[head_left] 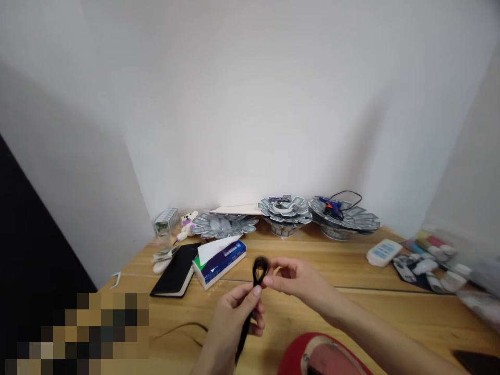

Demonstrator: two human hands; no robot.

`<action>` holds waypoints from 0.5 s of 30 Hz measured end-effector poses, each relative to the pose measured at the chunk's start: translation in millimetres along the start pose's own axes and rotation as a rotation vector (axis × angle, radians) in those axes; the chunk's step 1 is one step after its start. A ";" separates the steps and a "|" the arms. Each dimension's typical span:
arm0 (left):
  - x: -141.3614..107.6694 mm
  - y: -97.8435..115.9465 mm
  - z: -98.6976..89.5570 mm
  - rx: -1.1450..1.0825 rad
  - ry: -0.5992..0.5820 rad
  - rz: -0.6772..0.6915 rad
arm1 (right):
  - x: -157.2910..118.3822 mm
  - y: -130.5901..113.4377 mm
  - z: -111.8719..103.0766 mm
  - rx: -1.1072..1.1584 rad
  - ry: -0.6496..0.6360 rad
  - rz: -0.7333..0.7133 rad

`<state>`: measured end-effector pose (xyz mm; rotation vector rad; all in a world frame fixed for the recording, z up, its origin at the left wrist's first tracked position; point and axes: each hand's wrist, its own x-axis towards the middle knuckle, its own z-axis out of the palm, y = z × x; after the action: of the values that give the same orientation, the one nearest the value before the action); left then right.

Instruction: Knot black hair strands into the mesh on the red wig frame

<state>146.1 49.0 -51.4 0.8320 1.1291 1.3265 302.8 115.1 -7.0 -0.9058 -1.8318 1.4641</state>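
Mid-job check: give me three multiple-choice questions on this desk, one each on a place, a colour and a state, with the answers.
1. Where is the tissue box?
A. Right of the black notebook
B. On top of the notebook
C. Against the back wall

2. What colour is the hot glue gun's body?
A. Red
B. Blue
C. White

3. What state is the black cord in?
A. Coiled on the table
B. Bent into a loop, held by the left hand and right hand
C. Tied around the tissue box

Answers:
1. A, the box sits beside the notebook's right edge.
2. B, blue shows along its body.
3. B, the loop stands above the left hand, with the right fingertips at it.
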 end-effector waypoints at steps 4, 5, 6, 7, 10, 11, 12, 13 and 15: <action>1.9 -4.1 -1.5 0.080 -0.060 0.033 | -1.5 -2.8 -0.6 -0.023 0.018 -0.006; 2.5 -4.1 -3.3 0.102 -0.073 0.060 | -2.3 -3.8 -0.8 -0.040 0.019 -0.003; 3.1 -3.7 -5.3 0.123 -0.079 0.099 | -3.0 -4.8 -0.9 -0.059 0.017 -0.001; 3.5 -2.7 -7.2 0.145 -0.073 0.146 | -3.5 -5.9 -1.0 -0.078 0.010 0.001; 3.6 4.0 -10.4 0.229 -0.037 0.277 | -4.6 -9.6 -1.0 -0.124 -0.024 0.008; 3.4 7.3 -10.2 0.263 -0.046 0.298 | -4.9 -11.0 -0.9 -0.140 -0.034 0.010; 3.1 10.9 -9.5 0.296 -0.074 0.304 | -5.5 -12.6 -0.8 -0.154 -0.045 0.010; 2.9 14.4 -8.2 0.326 -0.111 0.303 | -6.2 -14.1 -0.7 -0.167 -0.057 0.010; 2.7 20.9 -5.1 0.384 -0.175 0.298 | -8.4 -16.9 -1.0 -0.183 -0.087 0.007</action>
<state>134.6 53.2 -33.5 1.4160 1.1682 1.2614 306.3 106.2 9.3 -0.9488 -2.0554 1.3757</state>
